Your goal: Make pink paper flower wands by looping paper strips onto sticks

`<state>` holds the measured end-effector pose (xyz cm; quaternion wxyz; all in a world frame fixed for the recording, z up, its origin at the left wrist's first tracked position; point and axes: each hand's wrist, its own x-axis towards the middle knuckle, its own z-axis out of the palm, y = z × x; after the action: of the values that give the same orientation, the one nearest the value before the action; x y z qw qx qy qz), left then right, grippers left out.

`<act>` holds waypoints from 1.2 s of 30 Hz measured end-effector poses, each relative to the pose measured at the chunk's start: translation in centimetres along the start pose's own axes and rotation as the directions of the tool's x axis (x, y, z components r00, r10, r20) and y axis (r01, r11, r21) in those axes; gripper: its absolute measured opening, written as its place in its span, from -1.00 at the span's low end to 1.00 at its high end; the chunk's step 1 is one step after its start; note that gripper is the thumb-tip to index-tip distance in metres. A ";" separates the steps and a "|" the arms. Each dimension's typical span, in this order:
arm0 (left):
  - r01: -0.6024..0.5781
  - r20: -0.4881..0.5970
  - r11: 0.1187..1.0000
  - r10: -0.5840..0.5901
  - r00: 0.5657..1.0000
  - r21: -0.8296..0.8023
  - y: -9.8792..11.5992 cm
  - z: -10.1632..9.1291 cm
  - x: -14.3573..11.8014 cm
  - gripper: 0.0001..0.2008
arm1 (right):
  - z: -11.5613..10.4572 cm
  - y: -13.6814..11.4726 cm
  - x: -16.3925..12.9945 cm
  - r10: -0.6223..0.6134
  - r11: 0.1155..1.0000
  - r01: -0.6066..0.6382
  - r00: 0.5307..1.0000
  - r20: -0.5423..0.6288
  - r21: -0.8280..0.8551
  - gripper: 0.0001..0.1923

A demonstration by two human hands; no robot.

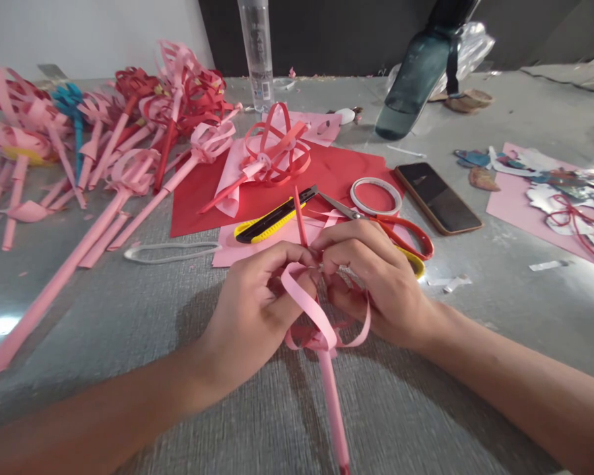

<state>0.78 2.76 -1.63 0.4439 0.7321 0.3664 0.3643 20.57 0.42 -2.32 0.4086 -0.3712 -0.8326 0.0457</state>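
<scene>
A pink paper flower (308,302) with looped strips and a rolled stem (332,402) is between my hands, its stem pointing toward me. My left hand (252,316) pinches the gathered strip ends with thumb and index finger. Opposite it, my right hand (383,280) has its fingers curled closed on the same ends, which are mostly covered by fingertips. A narrow red strip (299,214) sticks up beyond the fingers. Just past my hands lie a yellow-and-black utility knife (272,221), scissors (400,231) with orange handles, and a white tape roll (376,196).
Several finished paper flowers (123,178) are piled at the left. Another flower (277,148) rests on red paper (346,168). A phone (438,198), a dark bottle (410,82) and a clear bottle (258,59) stand or lie farther back. Scraps cover pink paper (505,198) at right.
</scene>
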 end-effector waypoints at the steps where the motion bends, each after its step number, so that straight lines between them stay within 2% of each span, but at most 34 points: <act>1: 0.008 0.002 1.000 -0.008 1.000 -0.003 0.0 0.0 0.0 -0.92 | 0.0 0.0 0.0 0.001 1.000 -0.001 1.000 0.001 -0.002 -0.83; 8: 0.027 0.013 1.000 -0.027 1.000 -0.001 0.0 0.0 0.0 -0.93 | 0.0 0.0 0.2 -0.004 1.000 0.004 1.000 0.005 -0.003 -0.84; 17: -0.016 -0.021 0.998 0.018 1.000 0.065 0.1 0.1 0.0 -0.92 | -0.1 0.3 0.1 -0.012 1.000 0.012 1.000 0.019 0.009 -0.85; 24: 0.010 -0.021 0.998 -0.009 1.000 0.057 0.2 0.0 0.0 -0.96 | -0.2 0.3 0.2 -0.008 1.000 0.008 1.000 0.016 0.029 -0.90; 32: 0.030 -0.086 0.998 -0.025 0.996 0.054 0.4 0.1 0.1 -0.97 | -0.2 0.2 0.0 0.006 0.996 0.000 0.997 -0.074 0.091 -0.93; 36: 0.056 -0.100 0.998 -0.052 0.994 0.034 0.4 0.2 0.1 -0.98 | -0.2 0.1 0.1 -0.006 0.998 0.012 0.994 -0.105 0.059 -0.91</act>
<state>1.07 2.63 -1.28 0.4213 0.7111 0.4141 0.3812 20.77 0.50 -2.16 0.4628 -0.3569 -0.8100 0.0492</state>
